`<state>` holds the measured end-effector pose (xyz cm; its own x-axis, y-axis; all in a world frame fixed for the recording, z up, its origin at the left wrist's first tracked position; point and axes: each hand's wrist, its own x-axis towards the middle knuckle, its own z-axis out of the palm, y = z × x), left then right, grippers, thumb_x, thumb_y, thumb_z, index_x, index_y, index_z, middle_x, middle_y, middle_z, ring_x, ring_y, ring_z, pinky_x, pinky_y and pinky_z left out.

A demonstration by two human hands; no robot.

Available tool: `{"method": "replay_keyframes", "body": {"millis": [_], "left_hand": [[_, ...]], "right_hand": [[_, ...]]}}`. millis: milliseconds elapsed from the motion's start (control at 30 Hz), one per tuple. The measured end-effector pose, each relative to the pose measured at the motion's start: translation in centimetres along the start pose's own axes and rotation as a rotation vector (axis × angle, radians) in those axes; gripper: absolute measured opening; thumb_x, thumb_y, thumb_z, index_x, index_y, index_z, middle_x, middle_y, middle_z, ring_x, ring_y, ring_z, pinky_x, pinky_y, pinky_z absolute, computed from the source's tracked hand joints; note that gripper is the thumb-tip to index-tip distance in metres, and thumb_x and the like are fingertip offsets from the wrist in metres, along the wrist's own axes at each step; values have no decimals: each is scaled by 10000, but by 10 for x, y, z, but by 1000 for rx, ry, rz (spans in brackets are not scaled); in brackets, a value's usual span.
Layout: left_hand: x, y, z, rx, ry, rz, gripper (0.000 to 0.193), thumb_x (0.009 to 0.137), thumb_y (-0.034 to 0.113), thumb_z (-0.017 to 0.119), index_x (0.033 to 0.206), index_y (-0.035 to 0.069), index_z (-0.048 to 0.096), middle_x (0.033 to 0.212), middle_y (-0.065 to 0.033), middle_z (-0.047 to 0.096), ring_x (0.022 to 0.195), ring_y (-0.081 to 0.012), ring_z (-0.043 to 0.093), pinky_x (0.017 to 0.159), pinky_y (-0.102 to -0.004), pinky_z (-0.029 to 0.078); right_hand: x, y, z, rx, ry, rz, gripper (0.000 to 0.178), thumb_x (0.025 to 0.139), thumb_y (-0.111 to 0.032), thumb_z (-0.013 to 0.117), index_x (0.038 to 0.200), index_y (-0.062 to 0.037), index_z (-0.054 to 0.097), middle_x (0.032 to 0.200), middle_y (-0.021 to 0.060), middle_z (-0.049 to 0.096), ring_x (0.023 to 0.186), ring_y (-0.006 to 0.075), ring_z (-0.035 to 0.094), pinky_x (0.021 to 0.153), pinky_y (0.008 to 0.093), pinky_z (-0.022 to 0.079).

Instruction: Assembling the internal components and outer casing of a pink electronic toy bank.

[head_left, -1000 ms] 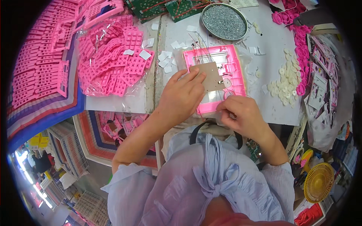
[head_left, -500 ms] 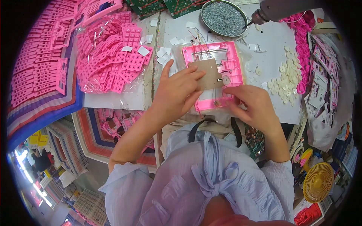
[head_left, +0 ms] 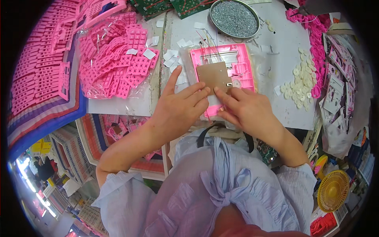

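A pink plastic housing [head_left: 249,65] lies on the white table before me, with a transparent plastic bag under it. Over its lower left part sits a brown circuit board [head_left: 213,74], and thin wires rise past the board's far edge. My left hand [head_left: 177,106] rests its fingertips on the board's left edge, one finger stretched out far from the others. With its index fingertip on the board's near edge, my right hand [head_left: 250,110] has its thumb low by the housing's near rim. Both hands hide the housing's near corners.
A round tray of screws [head_left: 235,19] stands at the back. Left lies a bag of pink keypads [head_left: 118,59]; farther left are stacked pink frames [head_left: 43,59]. White plastic discs [head_left: 300,81] and pink cords [head_left: 316,51] lie right. A dark power screwdriver [head_left: 316,6] hangs at the top right.
My right hand has moved left from the housing's right side onto the board's near edge. My left fingers have drawn back toward the board's left edge. The screwdriver has swung up and right.
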<state>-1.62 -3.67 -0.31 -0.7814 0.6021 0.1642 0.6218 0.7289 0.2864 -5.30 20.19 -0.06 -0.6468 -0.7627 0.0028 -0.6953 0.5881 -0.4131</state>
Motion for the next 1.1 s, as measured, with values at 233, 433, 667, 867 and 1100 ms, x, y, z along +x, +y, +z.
{"method": "replay_keyframes", "body": {"millis": [233,433,667,867,1100], "left_hand": [[5,2,-6,63,-59,43,80,845,100,608,920,100,635,1151,-19,701,1182,-175,634,1173,-640,210],[-5,-8,6,-197,4,-130,157,832,102,715,965,109,631,1118,-13,717,1170,-190,644,1172,-628,195],[-2,6,14,-240,113,-115,164,832,91,728,946,104,610,1103,-28,716,1173,-219,642,1163,-617,202],[-2,20,18,-261,152,-144,161,828,98,731,944,110,620,1085,-38,716,1161,-226,645,1160,-615,206],[7,17,19,-273,102,-303,124,830,99,722,937,105,659,1017,-39,720,1069,-218,676,1165,-583,227]], "right_hand": [[0,-1,-5,56,-65,17,527,879,-351,689,1321,-76,606,935,68,633,770,246,649,623,348,525],[-18,78,-56,473,955,-22,306,875,-16,638,1172,54,649,973,106,659,863,171,624,745,303,510],[29,164,-184,677,1249,-107,477,914,-130,634,1329,34,467,1113,116,624,1075,232,578,941,389,476],[101,145,-189,747,997,-35,559,883,-126,703,1379,-12,473,1112,96,649,1001,184,612,849,332,497],[241,118,-151,881,690,-134,335,863,-97,754,1162,-26,621,994,42,675,895,111,630,768,280,506]]}}
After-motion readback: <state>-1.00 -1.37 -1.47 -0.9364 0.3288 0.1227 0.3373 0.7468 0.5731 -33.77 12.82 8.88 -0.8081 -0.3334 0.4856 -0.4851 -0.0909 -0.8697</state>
